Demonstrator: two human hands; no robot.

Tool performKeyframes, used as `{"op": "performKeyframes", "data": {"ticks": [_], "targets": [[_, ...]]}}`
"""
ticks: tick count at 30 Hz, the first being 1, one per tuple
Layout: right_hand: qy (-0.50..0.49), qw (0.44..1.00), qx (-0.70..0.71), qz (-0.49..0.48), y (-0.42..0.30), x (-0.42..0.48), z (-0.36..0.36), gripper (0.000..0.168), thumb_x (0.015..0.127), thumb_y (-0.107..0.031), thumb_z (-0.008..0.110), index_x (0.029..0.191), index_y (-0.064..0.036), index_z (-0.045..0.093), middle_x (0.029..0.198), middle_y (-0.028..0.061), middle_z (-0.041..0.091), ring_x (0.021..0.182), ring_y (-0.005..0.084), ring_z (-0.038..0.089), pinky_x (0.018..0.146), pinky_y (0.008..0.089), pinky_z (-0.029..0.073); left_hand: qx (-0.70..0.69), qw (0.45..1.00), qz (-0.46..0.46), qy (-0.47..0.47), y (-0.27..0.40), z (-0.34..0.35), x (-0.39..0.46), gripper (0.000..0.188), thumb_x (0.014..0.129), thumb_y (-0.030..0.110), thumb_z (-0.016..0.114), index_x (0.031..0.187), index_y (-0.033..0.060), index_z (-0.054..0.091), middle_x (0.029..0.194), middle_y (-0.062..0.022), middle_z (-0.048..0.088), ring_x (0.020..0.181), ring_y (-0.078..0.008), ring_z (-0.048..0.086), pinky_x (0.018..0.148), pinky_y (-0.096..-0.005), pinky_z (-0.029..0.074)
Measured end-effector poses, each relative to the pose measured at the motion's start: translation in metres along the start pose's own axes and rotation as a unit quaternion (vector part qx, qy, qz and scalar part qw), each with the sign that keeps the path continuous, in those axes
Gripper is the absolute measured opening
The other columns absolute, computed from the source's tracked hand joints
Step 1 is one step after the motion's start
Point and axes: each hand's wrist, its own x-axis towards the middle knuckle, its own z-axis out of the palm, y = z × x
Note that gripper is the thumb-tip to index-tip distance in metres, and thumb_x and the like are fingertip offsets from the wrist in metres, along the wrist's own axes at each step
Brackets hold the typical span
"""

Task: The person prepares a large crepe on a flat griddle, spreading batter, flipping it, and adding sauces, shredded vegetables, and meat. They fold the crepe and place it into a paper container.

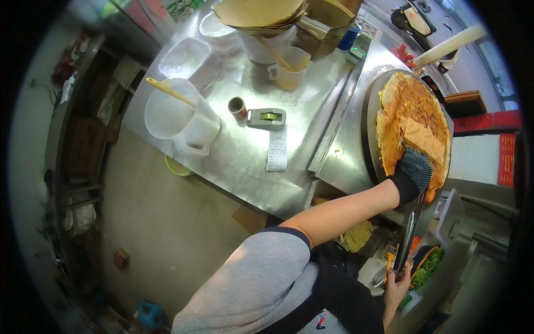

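A large browned crepe (400,96) with egg on it lies on a round griddle (369,125) at the right. On it rests a rectangular crisp fried sheet (423,140). My left hand (416,169), in a dark dotted glove with a black cuff, is over the crepe at the lower side of the sheet; its fingertips are hard to make out. My bare right hand (397,286) grips black-and-metal tongs (409,234) at the lower right. Their tips reach the crepe's near edge, just below the glove.
The steel counter (250,175) bears a plastic jug (183,121), a measuring cup (292,69) with yellowish liquid, a tape dispenser (267,119), a small tube (238,109), a printed receipt (277,152) and stacked paper bags (258,14). Leafy greens (429,267) sit in a container beside my right hand.
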Motion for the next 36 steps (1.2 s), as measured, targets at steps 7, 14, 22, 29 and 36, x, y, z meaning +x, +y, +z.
{"op": "performKeyframes", "data": {"ticks": [7,14,22,29,36], "targets": [[0.017,0.999,-0.032,0.013,0.021,0.001,-0.002,0.02,0.083,-0.001,0.053,0.102,-0.003,0.049,0.069,-0.0042,0.044,0.057,0.0037,0.041,0.051,0.0188,0.034,-0.029,0.992,0.002,-0.126,0.001,-0.015,0.005,0.027,0.083,0.013,0.044,0.094,0.0029,0.067,0.096,-0.0169,0.063,0.094,-0.0302,0.06,0.088,-0.0456,0.039],[0.023,0.99,0.121,0.07,0.021,-0.002,0.001,0.02,0.096,-0.021,0.048,0.107,-0.005,0.052,0.061,-0.0018,0.046,0.041,0.0041,0.038,0.035,0.0184,0.029,-0.004,0.999,0.005,-0.038,-0.002,-0.006,0.003,0.02,0.072,0.024,0.06,0.076,0.006,0.069,0.083,-0.0144,0.063,0.081,-0.03,0.062,0.076,-0.0433,0.043],[-0.086,0.958,0.229,0.146,0.004,0.001,0.005,0.029,0.097,-0.025,0.044,0.115,-0.003,0.052,0.055,0.0018,0.047,0.035,0.0081,0.039,0.032,0.0202,0.031,-0.001,0.999,0.015,-0.03,-0.001,-0.008,0.005,0.016,0.071,0.02,0.058,0.073,0.007,0.068,0.079,-0.014,0.063,0.08,-0.0301,0.062,0.076,-0.0422,0.044],[-0.088,0.949,0.276,0.126,0.006,-0.015,-0.008,0.03,0.096,-0.025,0.046,0.115,-0.002,0.052,0.054,0.0028,0.047,0.035,0.0079,0.038,0.032,0.0197,0.029,-0.011,0.999,0.026,-0.027,0.002,-0.004,0.002,0.016,0.074,0.02,0.057,0.073,0.0074,0.067,0.076,-0.0143,0.063,0.079,-0.0297,0.062,0.074,-0.0427,0.044],[-0.026,0.931,0.362,0.045,-0.001,-0.031,-0.038,0.032,0.095,-0.024,0.049,0.116,0.0,0.049,0.054,0.003,0.047,0.035,0.0076,0.037,0.032,0.019,0.028,-0.007,0.994,0.062,-0.095,0.01,-0.015,-0.016,0.02,0.08,0.023,0.053,0.076,0.0078,0.066,0.075,-0.0147,0.063,0.072,-0.03,0.061,0.071,-0.043,0.044]]}}
